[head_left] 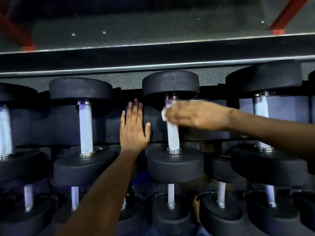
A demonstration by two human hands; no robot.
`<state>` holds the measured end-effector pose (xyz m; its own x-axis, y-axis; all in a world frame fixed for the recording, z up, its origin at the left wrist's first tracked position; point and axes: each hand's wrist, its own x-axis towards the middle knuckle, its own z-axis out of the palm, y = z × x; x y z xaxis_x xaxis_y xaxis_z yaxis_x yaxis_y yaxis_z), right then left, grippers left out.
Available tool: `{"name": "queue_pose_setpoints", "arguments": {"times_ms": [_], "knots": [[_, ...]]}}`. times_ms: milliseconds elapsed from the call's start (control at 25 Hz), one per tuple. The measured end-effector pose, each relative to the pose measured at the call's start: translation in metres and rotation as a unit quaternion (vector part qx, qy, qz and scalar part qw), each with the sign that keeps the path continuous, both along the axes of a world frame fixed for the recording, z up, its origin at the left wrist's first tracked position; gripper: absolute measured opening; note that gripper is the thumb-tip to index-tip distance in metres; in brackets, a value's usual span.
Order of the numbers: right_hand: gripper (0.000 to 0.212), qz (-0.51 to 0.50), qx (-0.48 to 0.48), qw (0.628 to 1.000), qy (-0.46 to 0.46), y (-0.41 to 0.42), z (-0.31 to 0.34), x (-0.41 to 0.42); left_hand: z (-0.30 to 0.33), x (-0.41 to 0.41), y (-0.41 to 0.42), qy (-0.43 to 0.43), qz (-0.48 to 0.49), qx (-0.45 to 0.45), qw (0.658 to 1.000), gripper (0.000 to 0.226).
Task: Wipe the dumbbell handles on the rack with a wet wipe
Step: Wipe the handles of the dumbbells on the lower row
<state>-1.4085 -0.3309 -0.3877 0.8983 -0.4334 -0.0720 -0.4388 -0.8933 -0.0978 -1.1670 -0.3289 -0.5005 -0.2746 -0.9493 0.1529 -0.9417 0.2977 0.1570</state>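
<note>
Knurled metal handle (172, 133) (shiny collars); matt black rubbery heads (170, 83); white cloth-like wipe (164, 115).

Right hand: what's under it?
Under the right hand: the wet wipe, only a white edge showing, pressed on the knurled dumbbell handle. The rest of the wipe and the handle's upper stretch are covered by the fingers.

knurled dumbbell handle (172, 133), white wet wipe (164, 114) against it

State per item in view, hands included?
Left hand: open, flat against the black rack saddle.
Right hand: grips white wet wipe around the knurled steel dumbbell handle.
Handle: racked, upper part wrapped by wipe.
Neighbouring knurled handle on the left: racked, untouched.
</note>
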Motion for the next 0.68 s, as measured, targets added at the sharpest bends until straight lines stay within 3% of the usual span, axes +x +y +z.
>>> {"name": "queue_pose_setpoints", "arguments": {"times_ms": [80,120,240,360,520,680], "knots": [[0.038,-0.053,-0.035,0.998,0.007,-0.004,-0.005,0.007,0.0,-0.001,0.0,0.001,-0.001,0.0,1.0,0.069],[0.038,-0.025,-0.023,0.997,0.064,0.006,-0.01,0.017,0.0,-0.001,-0.001,0.003,-0.003,0.0,1.0,0.069],[0.029,0.086,-0.006,0.99,0.107,0.005,0.0,0.032,0.0,0.0,-0.002,0.007,-0.006,-0.004,1.0,0.068],[0.028,-0.04,-0.047,0.989,0.132,-0.019,0.019,0.051,0.0,0.001,-0.001,0.004,-0.005,-0.005,1.0,0.068],[0.036,-0.036,0.053,0.959,0.275,0.018,0.016,0.083,-0.002,0.001,-0.001,0.014,-0.01,-0.009,1.0,0.067],[0.039,-0.121,0.031,0.954,0.273,-0.019,0.025,0.091,-0.001,0.001,-0.001,0.022,-0.009,-0.013,1.0,0.067]]}}
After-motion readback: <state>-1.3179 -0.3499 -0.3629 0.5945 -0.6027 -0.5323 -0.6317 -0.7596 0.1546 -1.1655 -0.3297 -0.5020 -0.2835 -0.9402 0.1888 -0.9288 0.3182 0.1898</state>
